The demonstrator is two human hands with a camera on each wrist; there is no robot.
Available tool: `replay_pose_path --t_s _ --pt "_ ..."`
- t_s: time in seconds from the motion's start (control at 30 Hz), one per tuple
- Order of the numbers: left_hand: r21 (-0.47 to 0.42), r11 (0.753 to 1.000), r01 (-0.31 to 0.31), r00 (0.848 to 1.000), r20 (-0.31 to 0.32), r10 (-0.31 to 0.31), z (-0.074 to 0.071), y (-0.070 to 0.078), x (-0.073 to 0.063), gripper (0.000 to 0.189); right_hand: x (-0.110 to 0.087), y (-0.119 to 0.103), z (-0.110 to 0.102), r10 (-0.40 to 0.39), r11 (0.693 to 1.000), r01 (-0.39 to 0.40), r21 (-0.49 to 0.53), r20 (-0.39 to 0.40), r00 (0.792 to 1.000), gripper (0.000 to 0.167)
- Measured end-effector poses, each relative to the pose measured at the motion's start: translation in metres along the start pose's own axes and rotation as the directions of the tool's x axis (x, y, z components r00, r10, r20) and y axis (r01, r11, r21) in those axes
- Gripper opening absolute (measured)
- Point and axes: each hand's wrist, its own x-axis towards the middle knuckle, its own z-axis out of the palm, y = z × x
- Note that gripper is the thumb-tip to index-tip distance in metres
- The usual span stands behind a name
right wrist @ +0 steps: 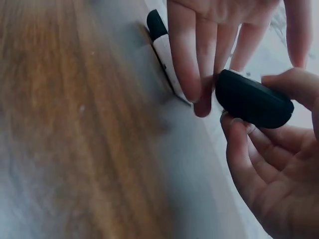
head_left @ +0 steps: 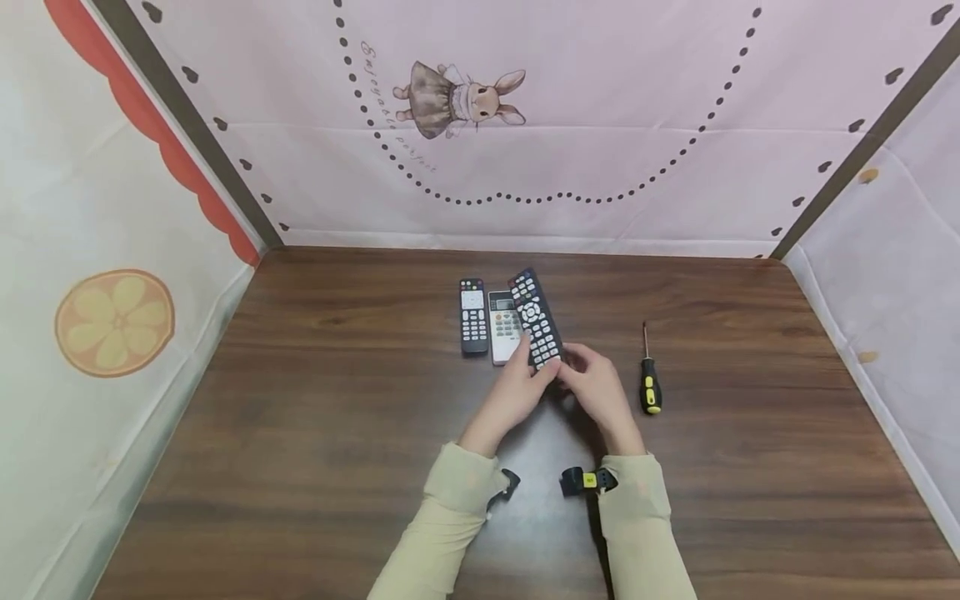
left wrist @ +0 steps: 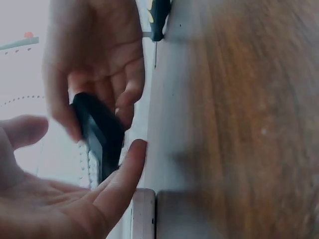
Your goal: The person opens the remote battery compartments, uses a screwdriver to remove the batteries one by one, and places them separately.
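A long black remote control [head_left: 538,321] with white buttons is held up off the table, tilted. My right hand [head_left: 600,396] pinches its near end between thumb and fingers, as the right wrist view shows on the remote's dark end [right wrist: 254,102]. My left hand [head_left: 513,396] is at the remote's left side; its fingers [left wrist: 122,186] are straight and touch or lie close to it, with the thumb apart. Just left lies a white remote control [head_left: 502,337], partly hidden by the held one. Beside that lies a smaller black remote control [head_left: 473,321].
A screwdriver [head_left: 649,385] with a black and yellow handle lies right of my right hand, its shaft pointing away. The wooden table [head_left: 337,400] meets printed cloth walls [head_left: 585,100] at the back and both sides.
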Motion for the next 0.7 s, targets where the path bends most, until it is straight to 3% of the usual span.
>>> replay_pose_path --t_s 0.13,0.23,0.37,0.5,0.7 --pt "-0.109 0.994 -0.009 0.997 -0.073 0.001 -0.001 -0.003 -0.001 0.074 -0.006 -0.01 0.008 -0.127 0.982 0.124 -0.143 -0.008 0.992 0.051" --pt "-0.135 0.991 -0.01 0.996 -0.093 -0.002 -0.003 -0.004 -0.003 0.077 -0.009 -0.018 0.014 -0.194 0.963 0.197 -0.185 0.034 0.98 0.064" --pt "-0.14 0.99 -0.006 0.996 -0.088 -0.006 -0.004 -0.004 -0.004 0.078 -0.011 -0.024 0.018 -0.224 0.95 0.239 -0.2 0.094 0.97 0.076" --pt "-0.173 0.985 0.019 0.997 -0.072 -0.032 -0.007 -0.004 -0.005 0.065 -0.013 -0.026 0.018 -0.248 0.944 0.271 -0.188 0.137 0.959 0.079" --pt "-0.382 0.919 0.093 0.995 0.012 -0.096 -0.017 -0.005 -0.006 0.037 -0.015 -0.028 0.015 -0.258 0.953 0.286 -0.103 0.22 0.941 0.068"
